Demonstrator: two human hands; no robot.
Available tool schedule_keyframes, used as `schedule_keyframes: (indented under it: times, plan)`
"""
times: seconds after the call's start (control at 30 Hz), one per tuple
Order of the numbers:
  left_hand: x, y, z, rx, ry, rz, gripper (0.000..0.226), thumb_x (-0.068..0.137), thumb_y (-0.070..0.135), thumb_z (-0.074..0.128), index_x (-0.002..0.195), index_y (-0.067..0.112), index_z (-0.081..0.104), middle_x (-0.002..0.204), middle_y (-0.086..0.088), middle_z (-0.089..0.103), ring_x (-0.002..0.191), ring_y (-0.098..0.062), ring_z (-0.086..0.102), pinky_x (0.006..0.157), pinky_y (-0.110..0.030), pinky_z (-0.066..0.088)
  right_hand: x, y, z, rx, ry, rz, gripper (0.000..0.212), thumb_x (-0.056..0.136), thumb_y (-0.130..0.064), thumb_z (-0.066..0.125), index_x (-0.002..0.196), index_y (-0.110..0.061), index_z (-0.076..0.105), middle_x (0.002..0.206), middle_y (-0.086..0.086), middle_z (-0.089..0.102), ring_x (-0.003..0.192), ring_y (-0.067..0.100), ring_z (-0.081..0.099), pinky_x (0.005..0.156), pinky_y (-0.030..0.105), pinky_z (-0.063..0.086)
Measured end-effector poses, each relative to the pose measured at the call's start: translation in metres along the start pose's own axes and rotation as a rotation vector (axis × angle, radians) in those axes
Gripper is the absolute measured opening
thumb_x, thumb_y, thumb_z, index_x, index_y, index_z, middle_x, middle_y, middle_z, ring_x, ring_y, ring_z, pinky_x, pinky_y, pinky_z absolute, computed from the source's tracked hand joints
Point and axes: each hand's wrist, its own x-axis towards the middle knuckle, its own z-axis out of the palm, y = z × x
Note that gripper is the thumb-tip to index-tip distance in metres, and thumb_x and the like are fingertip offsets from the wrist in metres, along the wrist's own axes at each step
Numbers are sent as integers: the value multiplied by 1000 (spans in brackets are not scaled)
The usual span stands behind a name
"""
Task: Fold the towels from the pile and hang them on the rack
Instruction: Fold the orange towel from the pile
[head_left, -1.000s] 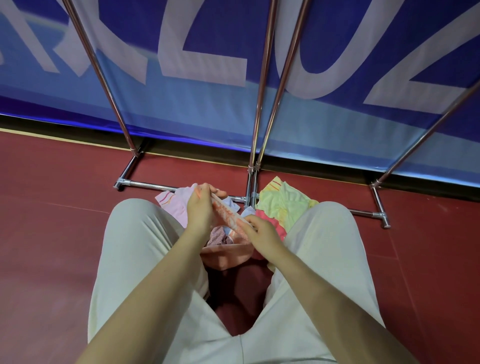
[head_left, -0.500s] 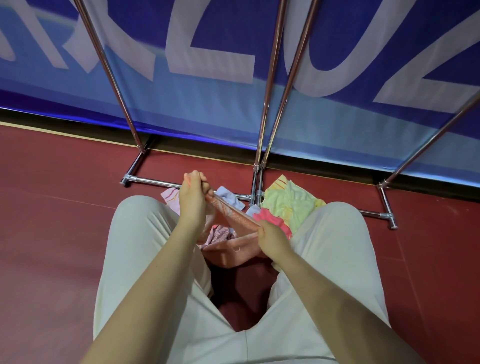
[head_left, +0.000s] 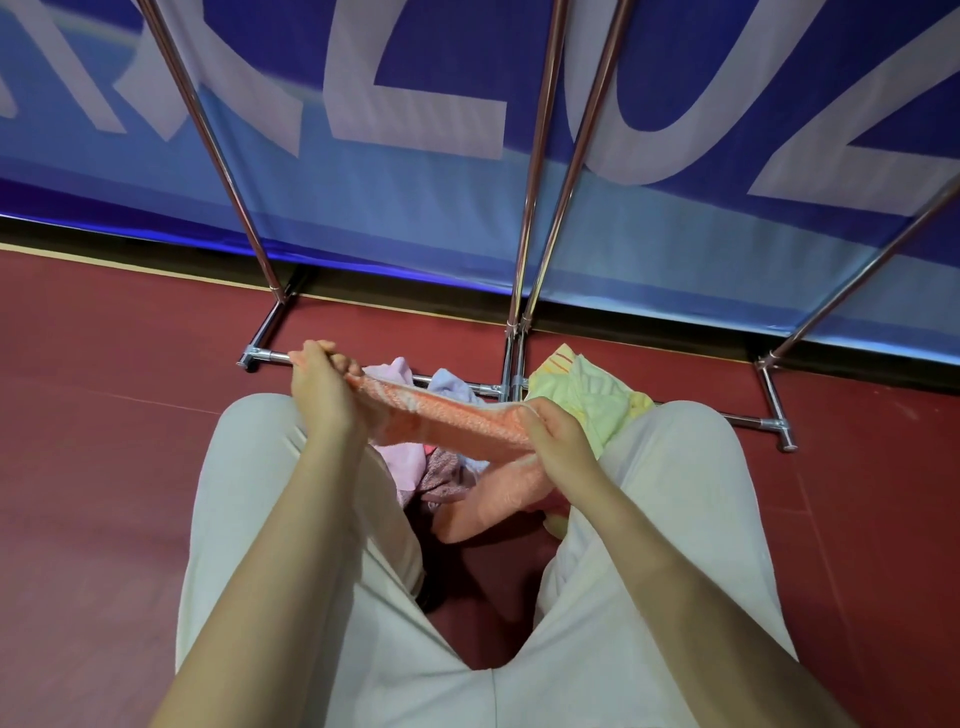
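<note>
An orange towel (head_left: 457, 423) is stretched between my hands above my knees. My left hand (head_left: 322, 387) grips one end of it, raised at the left. At the right, my right hand (head_left: 558, 441) holds the other end, and the rest of the towel hangs down between my legs. Under it, on the red floor, lies the pile of towels (head_left: 592, 402): pink, light blue, mauve and yellow-green ones. The chrome rack (head_left: 535, 171) stands right behind the pile, its poles rising out of the top of the view.
The rack's base bars (head_left: 774, 423) lie on the floor at left and right of the pile. A blue banner (head_left: 415, 182) with large white letters covers the wall behind. My legs in pale trousers (head_left: 291, 545) flank the pile.
My hands have drawn apart, the left one up and to the left, pulling the orange towel taut and wider. The view has moved closer to the pile.
</note>
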Motion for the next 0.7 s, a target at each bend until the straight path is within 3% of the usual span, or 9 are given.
schedule_keyframes:
  times: [0.13,0.27,0.33,0.43,0.5,0.6,0.7]
  plan:
    - [-8,-18,5,296,-111,-46,21,96,15,37,77,18,47,44,11,38,38,-6,36,43,-21,31,-7,-12,-15,66,39,-35,23,97,-19,52,77,-11,58,71,-4,51,66,1,47,65,15,37]
    - [-38,-35,19,706,-429,42,32,102,17,33,85,24,59,70,2,55,51,-8,49,46,-18,37,-8,-18,-23,157,142,-26,25,97,-17,52,74,-17,60,70,-9,55,64,-7,50,66,10,39]
    - [-59,-44,24,753,-584,38,37,107,23,27,101,20,64,83,3,63,56,3,54,49,-10,39,-9,-17,-25,159,162,-32,23,98,-16,51,77,-12,62,73,-7,57,68,-4,51,69,13,41]
    - [-77,-57,27,740,-767,-62,38,107,29,29,122,14,61,108,-1,67,92,4,60,67,-3,43,-12,-19,-28,143,160,-52,23,99,-14,49,80,-12,62,74,-6,58,67,-2,52,68,13,41]
    - [-82,-61,27,761,-860,-76,39,106,32,31,129,17,58,114,1,66,102,2,58,81,-6,44,-14,-24,-30,160,138,-57,22,99,-12,47,84,-13,63,72,-6,60,63,3,55,62,8,42]
    - [-85,-69,23,756,-932,-136,33,106,34,33,130,25,54,113,7,67,109,-1,58,97,-25,46,-17,-26,-35,199,99,-57,18,99,-11,48,90,-11,64,73,-2,62,62,15,55,58,8,44]
    - [-86,-74,18,803,-972,-171,34,104,39,35,133,33,52,123,5,65,112,-4,58,100,-28,42,-18,-25,-37,244,57,-52,15,96,-10,53,88,-14,65,76,0,64,70,18,57,60,12,46]
